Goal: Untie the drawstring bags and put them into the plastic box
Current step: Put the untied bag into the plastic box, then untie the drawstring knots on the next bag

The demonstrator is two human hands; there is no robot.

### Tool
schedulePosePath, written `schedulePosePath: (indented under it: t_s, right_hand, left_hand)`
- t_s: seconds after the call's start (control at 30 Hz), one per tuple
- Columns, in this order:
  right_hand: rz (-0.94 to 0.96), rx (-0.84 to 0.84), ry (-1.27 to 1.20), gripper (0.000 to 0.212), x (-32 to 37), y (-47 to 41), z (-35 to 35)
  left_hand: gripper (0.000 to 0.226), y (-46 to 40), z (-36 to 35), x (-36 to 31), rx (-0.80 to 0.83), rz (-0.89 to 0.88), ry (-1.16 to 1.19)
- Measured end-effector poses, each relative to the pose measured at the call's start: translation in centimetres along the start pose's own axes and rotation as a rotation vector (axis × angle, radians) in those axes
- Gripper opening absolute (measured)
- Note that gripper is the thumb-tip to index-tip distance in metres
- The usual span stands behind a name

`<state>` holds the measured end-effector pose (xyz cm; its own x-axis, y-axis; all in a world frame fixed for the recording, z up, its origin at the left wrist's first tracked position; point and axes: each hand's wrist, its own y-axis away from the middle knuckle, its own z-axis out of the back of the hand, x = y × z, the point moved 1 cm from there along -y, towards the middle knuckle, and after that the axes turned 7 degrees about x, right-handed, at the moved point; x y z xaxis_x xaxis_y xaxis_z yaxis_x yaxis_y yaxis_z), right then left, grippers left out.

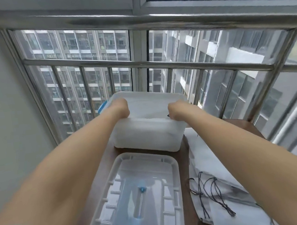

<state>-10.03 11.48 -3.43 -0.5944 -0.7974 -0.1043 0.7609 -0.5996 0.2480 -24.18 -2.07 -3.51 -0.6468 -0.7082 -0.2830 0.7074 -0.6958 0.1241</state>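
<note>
A translucent white plastic box (146,138) stands open on a brown table, near the window rail. Both my arms reach over it. My left hand (120,109) is curled at the box's left side and my right hand (177,110) at its right side. Between them they hold a white drawstring bag (149,110) stretched across the box's opening, with a bit of dark cord showing by my right fingers. More white drawstring bags (223,183) with dark knotted cords (213,193) lie in a pile on the table to the right.
The box's lid (140,195) lies upside down on the brown table (184,156) in front of the box, its blue handle showing through. A steel railing (157,65) and window run close behind. A grey wall stands on the left.
</note>
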Motion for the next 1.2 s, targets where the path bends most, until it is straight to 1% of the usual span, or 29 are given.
schedulePosePath:
  t_s: [0.07, 0.1, 0.13, 0.2, 0.23, 0.3, 0.37, 0.43, 0.5, 0.6, 0.7, 0.77, 0.83, 0.93, 0.97, 1.03, 1.1, 1.2]
  right_hand:
    - [-0.005, 0.004, -0.009, 0.028, 0.2, -0.4, 0.2]
    - [0.008, -0.011, -0.036, 0.032, 0.2, -0.4, 0.3]
    - [0.021, -0.035, -0.074, 0.032, 0.3, -0.3, 0.5]
    - [0.062, -0.071, -0.187, 0.023, 0.4, 0.6, 0.7]
    - [0.083, -0.101, -0.264, 0.024, 0.1, 1.1, 0.8]
    - [0.111, -0.233, -0.491, 0.034, -0.7, 3.5, 1.0]
    - [0.135, -0.381, -0.682, 0.034, -1.6, 6.5, 0.7]
    - [0.111, -0.485, -0.821, 0.032, -2.8, 9.1, 0.0]
    - [0.076, -0.548, -0.899, 0.031, -4.1, 11.5, -1.4]
    - [0.038, -0.604, -0.874, 0.028, -6.1, 14.9, -4.1]
    - [-0.026, -0.591, -0.774, 0.027, -8.4, 17.1, -7.6]
    - [-0.069, -0.516, -0.705, 0.029, -10.0, 17.9, -10.3]
    - [-0.086, -0.402, -0.628, 0.033, -11.5, 19.0, -13.0]
    - [-0.098, -0.244, -0.535, 0.051, -12.8, 20.4, -16.0]
    - [-0.105, -0.217, -0.530, 0.057, -13.0, 20.7, -16.8]
    - [-0.117, -0.237, -0.534, 0.063, -13.4, 21.0, -17.7]
    - [-0.130, -0.267, -0.549, 0.063, -13.7, 21.2, -17.9]
    - [-0.101, -0.267, -0.579, 0.054, -13.9, 21.5, -17.8]
  left_hand:
    - [0.018, -0.4, -0.3, -0.3, -0.007, -0.017, 0.057]
    - [0.021, -0.4, -0.4, -0.6, -0.012, -0.028, 0.101]
    - [0.024, -0.2, -0.4, -1.0, -0.023, -0.044, 0.134]
    - [0.025, 0.6, -0.3, -2.2, -0.041, -0.094, 0.160]
    - [0.027, 1.1, -0.3, -2.9, -0.050, -0.129, 0.168]
    - [0.030, 2.7, -0.3, -4.3, -0.080, -0.201, 0.166]
    - [0.031, 4.6, -0.6, -5.8, -0.139, -0.290, 0.103]
    - [0.030, 6.7, -1.2, -7.2, -0.227, -0.388, 0.064]
    - [0.031, 9.1, -2.0, -8.8, -0.317, -0.456, 0.083]
    - [0.030, 12.0, -3.9, -11.0, -0.380, -0.507, 0.117]
    - [0.030, 14.1, -6.3, -13.0, -0.320, -0.527, 0.123]
    - [0.031, 15.2, -8.0, -14.1, -0.249, -0.528, 0.128]
    - [0.035, 16.2, -10.0, -15.4, -0.150, -0.509, 0.123]
    - [0.048, 16.7, -12.8, -16.7, 0.071, -0.465, 0.038]
    - [0.053, 16.8, -13.7, -17.0, 0.152, -0.453, -0.006]
    - [0.060, 16.8, -15.0, -17.5, 0.245, -0.431, -0.048]
    - [0.057, 16.7, -15.8, -18.1, 0.256, -0.406, -0.043]
    - [0.044, 16.9, -16.7, -18.4, 0.171, -0.366, -0.016]
